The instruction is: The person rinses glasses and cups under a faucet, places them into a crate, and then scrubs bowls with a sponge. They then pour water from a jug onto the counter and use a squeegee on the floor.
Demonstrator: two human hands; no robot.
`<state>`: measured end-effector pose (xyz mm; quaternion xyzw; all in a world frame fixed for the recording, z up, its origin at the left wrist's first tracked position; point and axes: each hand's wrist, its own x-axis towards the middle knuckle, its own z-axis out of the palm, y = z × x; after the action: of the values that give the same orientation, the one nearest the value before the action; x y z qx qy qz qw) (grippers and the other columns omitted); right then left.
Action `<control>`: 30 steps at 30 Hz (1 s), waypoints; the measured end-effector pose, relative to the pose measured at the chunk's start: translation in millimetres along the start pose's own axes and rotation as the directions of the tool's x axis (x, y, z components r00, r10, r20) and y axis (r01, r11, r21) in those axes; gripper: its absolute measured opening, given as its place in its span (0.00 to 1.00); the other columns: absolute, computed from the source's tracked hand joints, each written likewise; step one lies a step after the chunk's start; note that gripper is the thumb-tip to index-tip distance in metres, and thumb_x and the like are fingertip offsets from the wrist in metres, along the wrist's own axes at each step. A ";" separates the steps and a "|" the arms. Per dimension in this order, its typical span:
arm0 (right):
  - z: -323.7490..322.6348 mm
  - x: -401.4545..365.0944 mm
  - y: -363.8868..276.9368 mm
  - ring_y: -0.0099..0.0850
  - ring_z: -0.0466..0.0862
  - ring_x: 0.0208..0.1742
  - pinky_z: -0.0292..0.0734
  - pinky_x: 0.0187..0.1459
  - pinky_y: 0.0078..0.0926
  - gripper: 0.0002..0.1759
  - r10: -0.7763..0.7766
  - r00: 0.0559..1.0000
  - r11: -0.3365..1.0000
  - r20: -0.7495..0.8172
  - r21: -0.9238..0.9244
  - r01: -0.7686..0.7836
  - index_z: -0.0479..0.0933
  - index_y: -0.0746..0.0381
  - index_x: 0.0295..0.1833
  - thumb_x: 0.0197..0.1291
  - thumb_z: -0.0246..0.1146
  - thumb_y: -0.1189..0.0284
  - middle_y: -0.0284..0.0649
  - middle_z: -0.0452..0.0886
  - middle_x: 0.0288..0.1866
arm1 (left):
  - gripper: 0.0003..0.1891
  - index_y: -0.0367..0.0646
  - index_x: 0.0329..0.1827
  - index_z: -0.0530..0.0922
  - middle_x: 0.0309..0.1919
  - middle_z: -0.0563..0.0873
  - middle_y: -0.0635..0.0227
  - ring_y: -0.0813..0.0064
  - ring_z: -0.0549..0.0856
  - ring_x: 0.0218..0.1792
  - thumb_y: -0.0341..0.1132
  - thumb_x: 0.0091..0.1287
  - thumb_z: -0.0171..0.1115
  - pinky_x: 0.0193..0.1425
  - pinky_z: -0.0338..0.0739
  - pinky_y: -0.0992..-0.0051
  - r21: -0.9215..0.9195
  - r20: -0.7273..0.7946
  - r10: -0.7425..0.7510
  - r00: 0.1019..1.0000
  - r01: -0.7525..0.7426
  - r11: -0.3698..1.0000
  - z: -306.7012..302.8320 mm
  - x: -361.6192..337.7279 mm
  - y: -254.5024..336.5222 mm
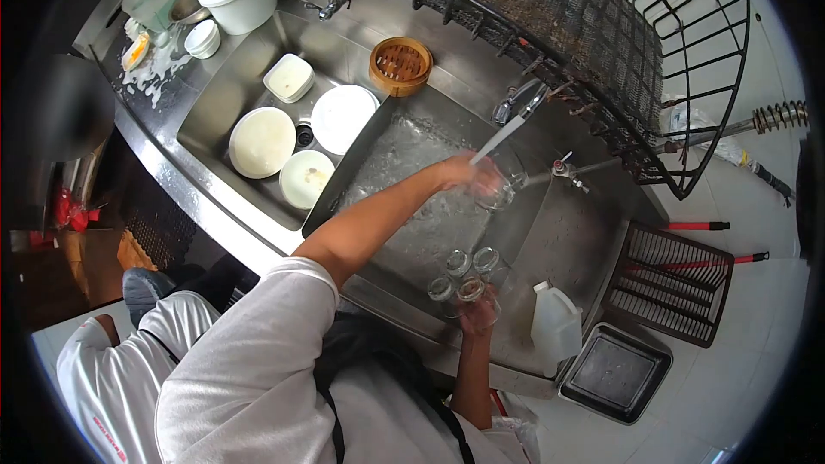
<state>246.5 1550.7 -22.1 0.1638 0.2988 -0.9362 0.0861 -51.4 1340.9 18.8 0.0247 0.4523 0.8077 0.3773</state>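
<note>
My left hand (471, 175) reaches across the sink, its fingers closed round a clear glass (509, 189) under the white-tipped tap spout (498, 139). Motion smears its fingertips somewhat. Lower down, my right hand (478, 314) is wrapped round a clear drinking glass (472, 290). Several more clear glasses (458, 261) cluster right beside that one, their round ends facing up toward me. Rippling water (404, 180) fills the sink basin beneath my left forearm.
The left basin holds a white plate (344, 119) and several bowls (262, 143). A bamboo steamer (400, 66) sits at the back ledge. Overhead hangs a black wire rack (550, 43). On the right are a plastic jug (555, 326), a brown slatted rack (670, 283) and a black tray (617, 373).
</note>
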 end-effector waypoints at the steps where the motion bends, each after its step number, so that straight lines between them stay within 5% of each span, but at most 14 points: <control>1: -15.0 2.2 5.6 0.38 0.83 0.55 0.84 0.51 0.38 0.19 0.022 1.000 1.000 -0.021 -0.015 -0.023 0.76 0.54 0.57 0.60 0.64 0.80 0.42 0.81 0.57 | 0.18 0.34 0.50 0.74 0.45 0.86 0.56 0.64 0.88 0.44 0.20 0.57 0.68 0.41 0.86 0.68 0.094 -0.071 -0.004 0.997 0.011 0.996 3.5 3.7 2.0; 3: -25.6 2.7 11.3 0.39 0.83 0.54 0.83 0.53 0.40 0.20 0.051 0.997 0.998 -0.064 -0.033 -0.054 0.75 0.54 0.57 0.59 0.64 0.80 0.41 0.81 0.56 | 0.13 0.37 0.47 0.78 0.43 0.86 0.54 0.60 0.89 0.43 0.25 0.60 0.66 0.43 0.85 0.65 0.494 -0.244 0.083 0.966 0.050 0.868 7.2 8.9 10.0; 4: -20.9 2.9 14.5 0.39 0.83 0.55 0.82 0.54 0.42 0.20 0.058 0.995 0.997 -0.086 -0.036 -0.061 0.74 0.55 0.57 0.59 0.64 0.80 0.41 0.81 0.55 | 0.10 0.39 0.45 0.80 0.42 0.87 0.53 0.58 0.89 0.43 0.27 0.61 0.64 0.44 0.85 0.64 0.716 -0.320 0.164 0.933 0.125 0.687 8.5 9.5 14.2; 7: -17.1 8.7 25.1 0.41 0.82 0.55 0.80 0.58 0.48 0.21 0.090 0.961 0.993 -0.260 -0.054 -0.108 0.74 0.56 0.57 0.57 0.65 0.81 0.42 0.81 0.55 | 0.08 0.44 0.41 0.86 0.40 0.88 0.51 0.52 0.89 0.41 0.34 0.65 0.61 0.48 0.84 0.60 0.916 -0.345 0.333 0.878 0.237 0.324 16.0 0.0 20.3; 10: -14.9 18.9 36.2 0.43 0.82 0.55 0.79 0.59 0.50 0.22 0.094 0.909 0.992 -0.406 -0.044 -0.122 0.73 0.57 0.56 0.56 0.65 0.83 0.42 0.81 0.54 | 0.08 0.48 0.35 0.87 0.33 0.87 0.52 0.48 0.88 0.40 0.35 0.62 0.60 0.45 0.82 0.56 0.968 -0.248 0.415 0.876 0.201 0.153 24.0 -18.9 15.6; 11: -13.7 21.6 39.7 0.44 0.82 0.55 0.79 0.60 0.51 0.22 0.090 0.892 0.992 -0.443 -0.038 -0.119 0.73 0.57 0.55 0.56 0.65 0.83 0.41 0.81 0.53 | 0.07 0.48 0.35 0.87 0.31 0.88 0.56 0.53 0.89 0.38 0.32 0.61 0.60 0.47 0.82 0.56 0.994 -0.042 0.454 0.890 0.085 -0.074 8.7 -10.3 -6.9; 14: -20.9 35.7 45.8 0.44 0.82 0.54 0.80 0.59 0.54 0.22 0.107 0.892 0.983 -0.440 -0.087 -0.161 0.71 0.57 0.55 0.56 0.66 0.83 0.42 0.80 0.50 | 0.09 0.52 0.36 0.87 0.30 0.88 0.63 0.59 0.89 0.36 0.30 0.59 0.59 0.61 0.77 0.53 0.807 0.272 0.165 0.948 -0.131 -0.576 31.5 -35.1 11.1; 17: -41.9 56.5 54.3 0.44 0.83 0.52 0.81 0.57 0.56 0.20 0.107 0.876 0.946 -0.470 -0.222 -0.235 0.72 0.59 0.55 0.56 0.64 0.83 0.43 0.80 0.47 | 0.11 0.54 0.37 0.86 0.31 0.88 0.68 0.63 0.89 0.37 0.26 0.57 0.59 0.72 0.65 0.47 0.586 0.378 0.000 0.926 -0.239 -0.775 60.1 -78.6 57.0; 20: -37.3 81.9 56.4 0.43 0.83 0.50 0.86 0.51 0.51 0.19 0.130 0.879 0.903 -0.459 -0.312 -0.296 0.73 0.61 0.54 0.57 0.60 0.85 0.45 0.80 0.47 | 0.12 0.54 0.38 0.85 0.33 0.87 0.70 0.64 0.88 0.42 0.25 0.54 0.62 0.77 0.56 0.44 0.813 0.410 0.197 0.891 -0.259 -0.521 45.0 -95.7 60.0; 24: -1.7 127.4 53.8 0.39 0.84 0.35 0.87 0.37 0.43 0.25 0.115 0.861 0.787 -0.496 -0.483 -0.383 0.71 0.63 0.59 0.54 0.57 0.87 0.45 0.79 0.45 | 0.13 0.54 0.38 0.84 0.36 0.87 0.72 0.66 0.87 0.46 0.26 0.50 0.66 0.75 0.60 0.47 0.973 0.220 0.419 0.881 -0.170 -0.154 6.3 -128.6 39.4; 30: -1.0 237.7 65.6 0.30 0.84 0.30 0.79 0.23 0.31 0.19 0.069 0.961 0.243 -0.268 -0.930 -0.276 0.77 0.62 0.54 0.58 0.53 0.85 0.40 0.82 0.33 | 0.08 0.51 0.35 0.85 0.34 0.89 0.70 0.63 0.87 0.43 0.31 0.52 0.74 0.69 0.69 0.56 0.987 -0.087 0.534 0.841 -0.002 0.163 -12.4 -200.5 1.9</control>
<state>42.3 1483.3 -142.9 0.1895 0.7902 -0.5293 0.2440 85.9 1204.8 73.3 0.1617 0.9085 0.3850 0.0158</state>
